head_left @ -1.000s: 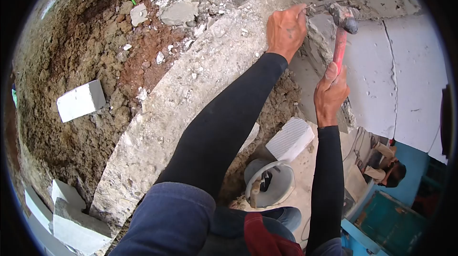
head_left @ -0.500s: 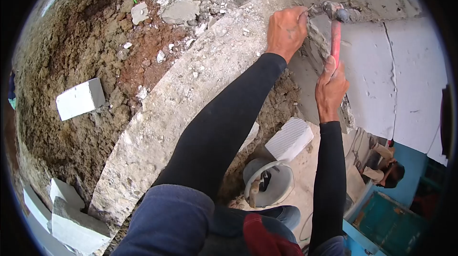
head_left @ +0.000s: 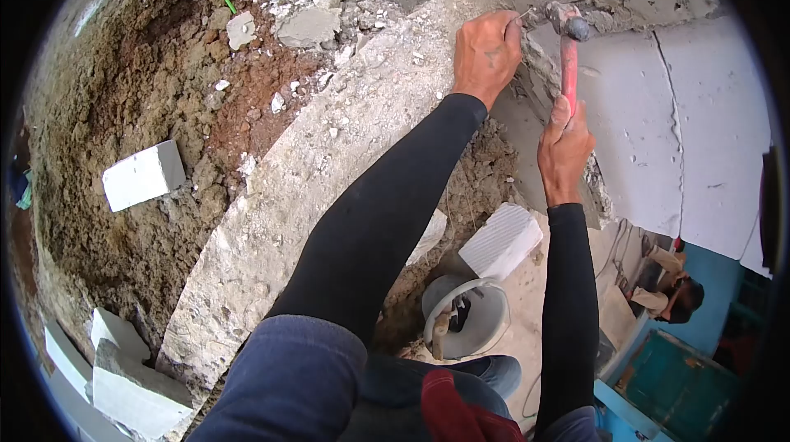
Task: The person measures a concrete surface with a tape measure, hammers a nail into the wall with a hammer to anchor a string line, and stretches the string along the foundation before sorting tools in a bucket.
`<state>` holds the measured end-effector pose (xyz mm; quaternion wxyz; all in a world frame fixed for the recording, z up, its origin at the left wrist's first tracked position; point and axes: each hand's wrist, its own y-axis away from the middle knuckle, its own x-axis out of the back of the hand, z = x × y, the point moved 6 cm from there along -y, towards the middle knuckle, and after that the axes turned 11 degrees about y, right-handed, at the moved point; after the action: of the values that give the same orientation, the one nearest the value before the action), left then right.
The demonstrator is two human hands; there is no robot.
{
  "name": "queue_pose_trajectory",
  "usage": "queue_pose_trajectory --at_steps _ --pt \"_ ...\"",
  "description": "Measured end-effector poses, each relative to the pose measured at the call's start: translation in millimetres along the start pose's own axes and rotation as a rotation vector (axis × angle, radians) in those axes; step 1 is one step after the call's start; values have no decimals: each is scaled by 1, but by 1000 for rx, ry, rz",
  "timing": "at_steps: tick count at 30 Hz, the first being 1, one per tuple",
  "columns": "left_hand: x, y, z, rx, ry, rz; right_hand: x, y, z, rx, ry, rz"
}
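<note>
My right hand (head_left: 566, 146) is wrapped round the handle of a red hammer (head_left: 569, 72), right of centre in the upper half of the frame, its head uppermost. My left hand (head_left: 487, 55), at upper centre, is closed, thumb and finger pinched on a thin piece (head_left: 527, 11) that pokes out towards the hammer's head; I cannot tell whether the two touch. The white wall (head_left: 634, 104) fills the right of the frame. Under my left arm a rough concrete ledge (head_left: 271, 195) runs from lower left to upper centre, with soil (head_left: 90, 220) beyond it. A ridged block (head_left: 502, 240) lies just above a bucket (head_left: 491, 333) at lower centre. Another person (head_left: 676, 300) is at lower right.
</note>
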<state>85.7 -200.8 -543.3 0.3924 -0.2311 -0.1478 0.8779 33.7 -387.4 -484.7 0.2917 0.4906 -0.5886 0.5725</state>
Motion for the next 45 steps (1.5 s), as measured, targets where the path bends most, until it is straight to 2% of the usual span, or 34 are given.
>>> queue_pose_trajectory --at_steps 3,6,16,19,22,26,29,31,33,35,38,41,42,45 --pt "0 2 1 16 -12 -15 -6 -8 4 87 212 -17" --pt "-1 -1 5 19 -13 -34 0 -9 2 56 112 -22" --pt "-5 1 4 57 -50 -108 -10 5 17 44 185 -122" --pt "-3 -3 6 52 -57 -110 -5 51 23 -167 4 -231" --pt "-3 0 9 90 -44 -110 -13 107 36 -251 32 -204" --pt "-4 0 6 91 -70 -145 -52 155 62 -320 139 -349" --pt "2 -4 9 117 -201 -249 -44 145 43 -127 121 18" --pt "20 2 24 110 -268 -324 -40 104 29 -161 -91 22" --pt "37 15 38 133 -298 -394 -33 46 2 -426 -555 -58" --pt "48 23 41 50 -280 -388 -54 -6 -18 -541 -980 -104" --pt "55 25 43 65 -241 -363 -63 -44 -52 -713 -1165 -183" --pt "55 23 43 86 -220 -366 -76 -58 -63 -853 -1185 -12" --pt "56 23 41 101 -194 -354 -85 -64 -60 -820 -1236 28" --pt "57 22 41 124 -170 -338 -93 -72 -61 -883 -1222 48"
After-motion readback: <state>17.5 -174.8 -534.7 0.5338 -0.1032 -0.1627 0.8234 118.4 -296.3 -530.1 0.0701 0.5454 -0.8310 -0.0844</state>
